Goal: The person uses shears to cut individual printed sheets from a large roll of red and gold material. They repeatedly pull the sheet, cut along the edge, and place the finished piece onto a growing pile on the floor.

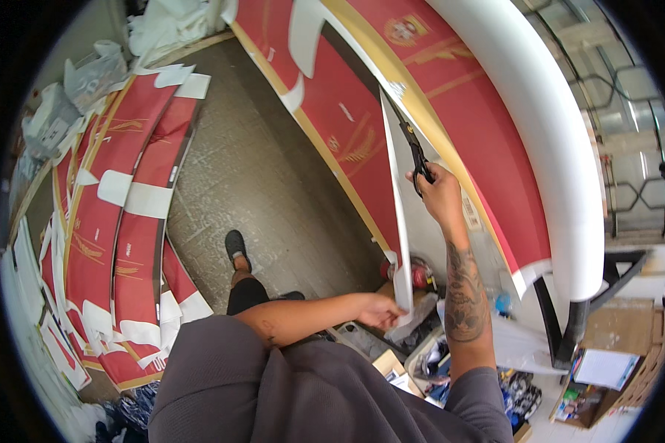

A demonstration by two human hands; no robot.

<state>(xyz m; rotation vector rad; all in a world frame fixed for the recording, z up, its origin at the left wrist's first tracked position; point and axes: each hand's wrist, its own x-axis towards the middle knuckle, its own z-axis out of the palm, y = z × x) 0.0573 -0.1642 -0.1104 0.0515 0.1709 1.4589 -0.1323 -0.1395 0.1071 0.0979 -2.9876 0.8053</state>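
Note:
My right hand (442, 194) grips black-handled scissors (415, 150), their blades pointing up and away along a slit in a red, gold and white printed sheet (360, 113). The slit parts a long red strip on the left from the red and gold section (482, 111) on the right, which runs up to a thick white roll (559, 144). Nearer my body, my left hand (379, 310) pinches the lower end of the strip's white edge. The scissor tips are partly hidden along the slit.
Cut red and white printed pieces (138, 238) lie piled at the left. Plastic bags (94, 77) stand behind them. A fire extinguisher (421, 275) sits below the strip. A black stand (568, 338) is beneath the roll's near end, beside cardboard boxes (618, 326) and a clipboard (607, 368).

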